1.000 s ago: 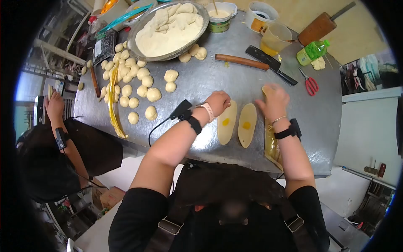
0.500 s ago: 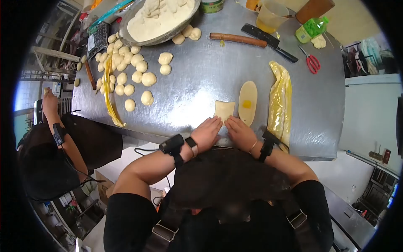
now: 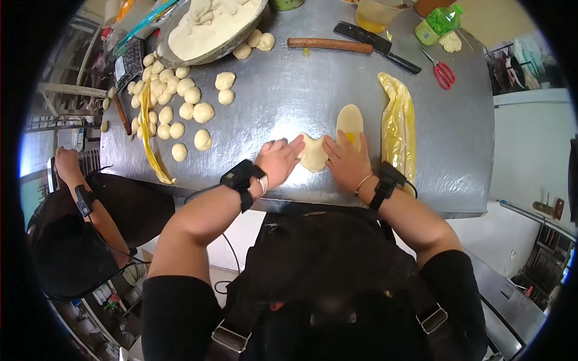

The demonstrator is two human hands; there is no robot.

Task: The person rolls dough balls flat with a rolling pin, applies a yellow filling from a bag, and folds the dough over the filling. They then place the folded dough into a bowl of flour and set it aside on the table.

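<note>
A small flattened piece of dough (image 3: 314,157) lies near the table's front edge, its top dipping in the middle like a heart. My left hand (image 3: 279,162) has its fingertips on the dough's upper left corner. Opposite, my right hand (image 3: 349,165) takes the upper right corner with its nearest digits, while its other fingers spread over the lower part of an oval dough sheet (image 3: 349,115). A yellow square of filling (image 3: 350,137) on that sheet shows partly between those fingers. What lies beneath my fingertips is hidden.
Many dough balls (image 3: 203,112) and a large bowl of flour (image 3: 211,36) are at left. A rolling pin (image 3: 330,46), a cleaver (image 3: 367,39) and red-handled scissors (image 3: 444,75) lie at the back. Yellow plastic wrap (image 3: 398,132) stretches at right. Another person's hand (image 3: 67,165) is far left.
Both hands have moved from the dough's near edge up to its two far corners and farther apart. The dough went from roughly square to heart-shaped. My right fingers now cover part of the oval sheet.
</note>
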